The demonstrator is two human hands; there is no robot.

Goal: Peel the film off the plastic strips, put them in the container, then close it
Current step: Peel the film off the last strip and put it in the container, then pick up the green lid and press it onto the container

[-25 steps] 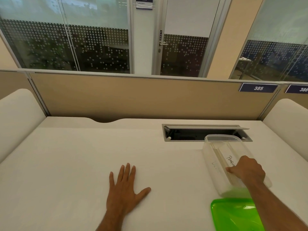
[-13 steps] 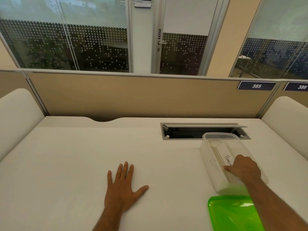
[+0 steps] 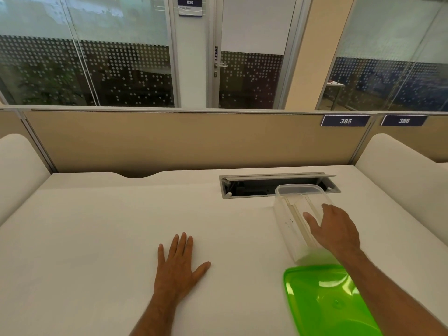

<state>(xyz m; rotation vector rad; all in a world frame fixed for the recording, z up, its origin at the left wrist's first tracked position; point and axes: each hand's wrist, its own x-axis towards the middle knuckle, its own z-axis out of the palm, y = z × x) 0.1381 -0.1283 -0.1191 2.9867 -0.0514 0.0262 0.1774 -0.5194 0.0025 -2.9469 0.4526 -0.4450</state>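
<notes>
a white desk (image 3: pixel 97 238) carries an open cable hatch (image 3: pixel 261 186) near its far edge, backed by a tan partition (image 3: pixel 169 139) with number plates 385 (image 3: pixel 345 121) and 386 (image 3: pixel 404 120) at the right end; beyond stands a glass door (image 3: pixel 249 52).

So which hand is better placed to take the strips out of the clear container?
The right hand: it is already over the open container, fingers spread above the strips. The left hand lies flat on the desk, well apart from it.

Left hand (image 3: pixel 178 267) flat, palm down, fingers spread, right hand (image 3: pixel 335 230) reaching forward, fingers loosely extended
</notes>
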